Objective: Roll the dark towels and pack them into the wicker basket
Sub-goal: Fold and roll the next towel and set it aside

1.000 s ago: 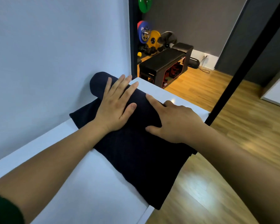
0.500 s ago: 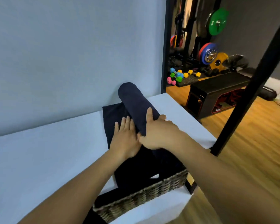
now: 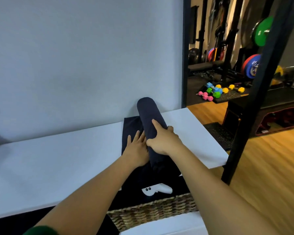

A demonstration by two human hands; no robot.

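1. The right hand (image 3: 161, 141) wraps thumb and fingers round the rolled dark towel (image 3: 148, 112) at frame centre, on the white table (image 3: 58, 158).
2. The left hand (image 3: 137, 148) lies flat, fingers straight, on the unrolled tail just left of the roll.
3. The person would do best to wind that tail in tightly with even ends before moving the roll to the wicker basket (image 3: 153, 212) at bottom centre.

Soft even indoor light; wide-angle bending at edges; slight motion blur.

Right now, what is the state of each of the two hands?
Left hand: open, pressing flat on the towel.
Right hand: closed around the towel's rolled part.
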